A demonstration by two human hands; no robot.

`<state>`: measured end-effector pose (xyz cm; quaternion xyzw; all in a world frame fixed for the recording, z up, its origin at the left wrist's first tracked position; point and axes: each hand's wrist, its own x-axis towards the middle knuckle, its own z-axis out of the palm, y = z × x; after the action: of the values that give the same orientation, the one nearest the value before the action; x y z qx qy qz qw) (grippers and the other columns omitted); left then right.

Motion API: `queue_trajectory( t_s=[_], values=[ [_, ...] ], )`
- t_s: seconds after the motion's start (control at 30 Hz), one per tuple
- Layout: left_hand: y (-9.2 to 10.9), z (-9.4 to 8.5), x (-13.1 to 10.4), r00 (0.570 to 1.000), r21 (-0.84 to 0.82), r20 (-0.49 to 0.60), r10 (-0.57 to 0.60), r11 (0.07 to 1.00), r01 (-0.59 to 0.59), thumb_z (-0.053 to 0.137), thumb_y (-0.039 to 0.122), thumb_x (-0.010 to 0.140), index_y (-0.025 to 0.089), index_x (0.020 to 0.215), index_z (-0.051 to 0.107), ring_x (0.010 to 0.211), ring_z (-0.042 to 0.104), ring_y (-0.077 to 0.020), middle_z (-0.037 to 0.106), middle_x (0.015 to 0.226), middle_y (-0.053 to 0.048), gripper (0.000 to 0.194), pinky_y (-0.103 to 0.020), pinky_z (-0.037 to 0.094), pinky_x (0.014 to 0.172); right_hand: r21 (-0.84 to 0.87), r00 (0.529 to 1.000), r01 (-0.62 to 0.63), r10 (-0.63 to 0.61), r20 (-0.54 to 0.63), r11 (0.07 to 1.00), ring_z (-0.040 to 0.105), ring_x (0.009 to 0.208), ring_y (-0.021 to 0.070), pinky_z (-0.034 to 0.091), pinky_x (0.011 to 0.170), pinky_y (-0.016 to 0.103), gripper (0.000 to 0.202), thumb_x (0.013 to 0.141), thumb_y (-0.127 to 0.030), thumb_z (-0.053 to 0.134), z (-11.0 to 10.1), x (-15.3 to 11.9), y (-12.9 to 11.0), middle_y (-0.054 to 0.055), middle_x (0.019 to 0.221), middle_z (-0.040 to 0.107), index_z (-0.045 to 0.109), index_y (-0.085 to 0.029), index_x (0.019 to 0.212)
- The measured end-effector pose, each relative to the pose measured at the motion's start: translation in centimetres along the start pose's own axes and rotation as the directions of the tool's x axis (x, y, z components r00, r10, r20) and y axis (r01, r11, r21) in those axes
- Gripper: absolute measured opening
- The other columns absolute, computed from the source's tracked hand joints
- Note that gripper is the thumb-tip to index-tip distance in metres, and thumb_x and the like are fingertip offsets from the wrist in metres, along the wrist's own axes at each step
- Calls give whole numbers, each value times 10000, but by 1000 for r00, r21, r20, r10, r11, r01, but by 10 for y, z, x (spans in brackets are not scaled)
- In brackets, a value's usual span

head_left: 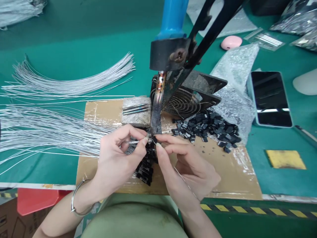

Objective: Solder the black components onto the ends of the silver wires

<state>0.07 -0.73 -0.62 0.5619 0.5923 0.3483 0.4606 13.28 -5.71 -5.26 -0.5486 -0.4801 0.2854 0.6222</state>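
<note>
My left hand [121, 158] is closed in a pinch on a thin grey wire [131, 142], its end close under the soldering iron tip [154, 127]. Opposite it, my right hand [185, 162] pinches a fine silvery strand that looks like solder wire [184, 181], running back across the palm. Something small and dark sits between the fingertips, too hidden to make out. The clamped soldering iron [173, 19], blue-handled, points down from above. Below the fingers lie several black connectors with wires attached [146, 170].
Loose black connectors [208, 127] are heaped right of a fan [185, 102]. A wire bundle [49, 129] stretches left; another [74, 82] lies behind. Metal rods rest on a wrapped block [136, 120]. A phone [271, 99] and yellow sponge [286, 159] sit right, beyond the cardboard [230, 178].
</note>
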Motion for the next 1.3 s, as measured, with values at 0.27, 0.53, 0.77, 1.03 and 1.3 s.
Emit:
queue_trajectory(
  t_s=[0.27, 0.53, 0.77, 1.03, 1.3],
  values=[
    [-3, 1, -2, 1000, -14, 3, 31, 999, -31, 711, 134, 852, 174, 754, 706, 692, 637, -130, 768, 828, -26, 106, -251, 396, 541, -5, 1000, 26, -26, 2, 1000, 788, 947, 180, 635, 902, 335, 212, 864, 0, 748, 0, 1, 0, 43, 1052, 819, 731, -210, 883],
    [-4, 0, -2, 999, -22, 4, 46, 999, -46, 708, 131, 855, 176, 758, 700, 694, 634, -124, 762, 827, -18, 108, -237, 438, 574, -4, 1000, 14, -14, 0, 1000, 786, 955, 171, 628, 911, 317, 215, 857, 8, 750, 0, 0, 0, 39, 1053, 817, 722, -205, 867],
    [-3, 0, -2, 999, -3, 5, 37, 999, -37, 706, 121, 846, 175, 739, 690, 641, 582, -109, 754, 803, -13, 121, -238, 407, 545, 6, 1000, 16, -16, -5, 1000, 788, 948, 161, 626, 922, 302, 218, 854, 18, 747, 0, 0, 2, 33, 1031, 818, 733, -199, 875],
    [-3, 0, -3, 999, -28, 12, 39, 999, -39, 712, 121, 860, 175, 760, 701, 687, 620, -118, 752, 821, -13, 114, -243, 445, 592, -4, 1000, 20, -20, -3, 1000, 784, 930, 168, 634, 905, 322, 208, 864, 2, 746, 0, 0, 1, 34, 1027, 818, 738, -205, 880],
    [-3, 1, -2, 999, -21, 2, 47, 999, -47, 725, 117, 857, 183, 754, 703, 707, 651, -130, 763, 835, -24, 124, -244, 478, 613, -14, 1000, 18, -19, -13, 1000, 789, 921, 186, 647, 883, 347, 204, 870, -20, 751, 2, 1, 1, 36, 1023, 822, 750, -223, 894]
  ],
)
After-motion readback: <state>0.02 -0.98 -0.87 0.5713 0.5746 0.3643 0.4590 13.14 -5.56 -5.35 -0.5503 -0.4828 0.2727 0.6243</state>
